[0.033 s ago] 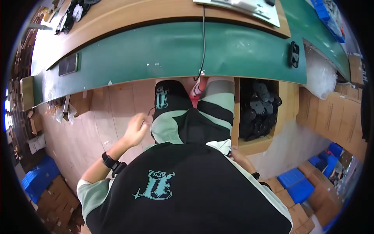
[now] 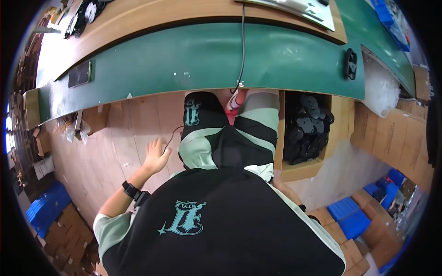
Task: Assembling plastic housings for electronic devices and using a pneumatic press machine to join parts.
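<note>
Hovering, fingers loosely spread — left hand (image 2: 157, 158) beside a thin dark cord (image 2: 172, 134)
Cord slants up-right toward the left leg (image 2: 205, 110); right hand (image 2: 275, 178) farther — its fingers hidden, can't tell their pose

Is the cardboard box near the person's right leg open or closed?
Open: no flap covers the part of the cardboard box in view, and black pieces show piled inside.

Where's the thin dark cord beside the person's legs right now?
Left of centre in the head view, the thin dark cord curves between the bare left hand and the black-and-mint fabric left trouser leg, below the green tabletop.
</note>
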